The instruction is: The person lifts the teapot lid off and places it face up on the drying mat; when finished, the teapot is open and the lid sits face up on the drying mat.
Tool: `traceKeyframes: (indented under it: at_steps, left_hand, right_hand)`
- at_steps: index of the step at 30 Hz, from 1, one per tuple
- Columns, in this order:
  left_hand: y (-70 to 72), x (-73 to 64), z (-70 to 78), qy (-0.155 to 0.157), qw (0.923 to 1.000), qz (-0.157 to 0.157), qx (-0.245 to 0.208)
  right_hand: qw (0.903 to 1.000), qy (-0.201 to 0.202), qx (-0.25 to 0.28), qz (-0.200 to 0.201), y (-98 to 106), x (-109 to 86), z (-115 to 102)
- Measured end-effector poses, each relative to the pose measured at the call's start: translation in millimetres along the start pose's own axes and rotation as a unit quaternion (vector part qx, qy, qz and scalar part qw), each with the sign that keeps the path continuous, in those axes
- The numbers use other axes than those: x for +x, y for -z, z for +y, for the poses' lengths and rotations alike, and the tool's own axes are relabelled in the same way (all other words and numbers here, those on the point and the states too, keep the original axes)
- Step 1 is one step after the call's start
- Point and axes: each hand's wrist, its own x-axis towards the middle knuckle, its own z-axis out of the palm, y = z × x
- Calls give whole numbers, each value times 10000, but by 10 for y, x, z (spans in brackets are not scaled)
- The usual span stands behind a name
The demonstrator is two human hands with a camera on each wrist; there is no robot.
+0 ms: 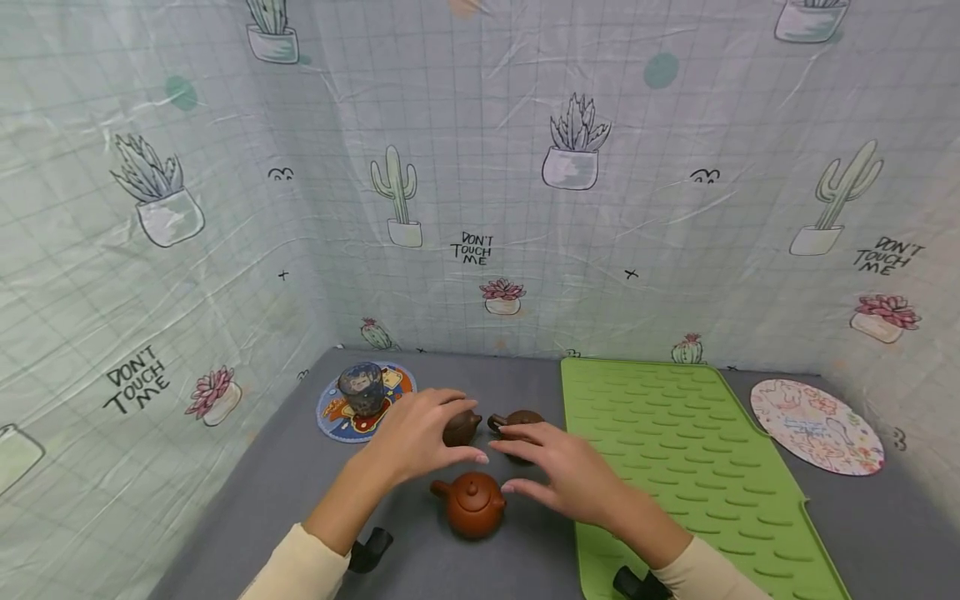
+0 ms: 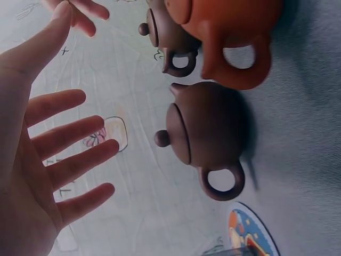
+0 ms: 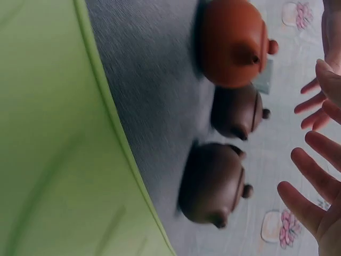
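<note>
My left hand point(image 1: 416, 435) hovers with spread fingers above the table, left of a reddish-orange teapot point(image 1: 474, 507). Its palm shows in the left wrist view, with nothing held. Behind the fingers stands a dark brown teapot point(image 1: 460, 430), partly hidden in the head view but whole in the left wrist view. A second brown teapot point(image 1: 527, 416) sits to its right, partly covered by my right hand point(image 1: 570, 473). That hand is also raised with fingers extended, holding nothing. All three teapots stand upright with lids on; the orange one is nearest me.
A green textured mat point(image 1: 667, 450) lies at the right of the grey table point(image 1: 450, 575). On the left, a dark patterned glass cup point(image 1: 362, 387) stands on a round colourful mat point(image 1: 330, 421). A floral mat point(image 1: 817, 427) lies far right. Printed curtains point(image 1: 480, 167) surround the table.
</note>
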Motion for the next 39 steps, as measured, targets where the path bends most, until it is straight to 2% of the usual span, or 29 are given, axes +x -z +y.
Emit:
traceKeyframes:
  at_steps: [4,9,17,22,28,39]
  left_hand:
    - [-22,-113,-1,45,9999,97,-52]
    - [-66,-243,4,310,9992,202,-125]
    - [-162,-451,51,809,9956,251,-407]
    - [-223,-535,79,911,9945,247,-444]
    - [-302,-606,117,1022,9925,51,-667]
    - [-454,-707,166,963,9915,35,-872]
  right_hand:
    - [9997,167,-155,-56,-124,-10,-66]
    - [9995,280,-165,-20,-246,-17,-117]
    - [9996,277,-36,-70,-335,-4,-184]
    - [9995,327,-47,22,-395,1,-207]
    - [9989,465,-69,56,-430,12,-228]
    - [9984,481,295,61,-496,-3,-268]
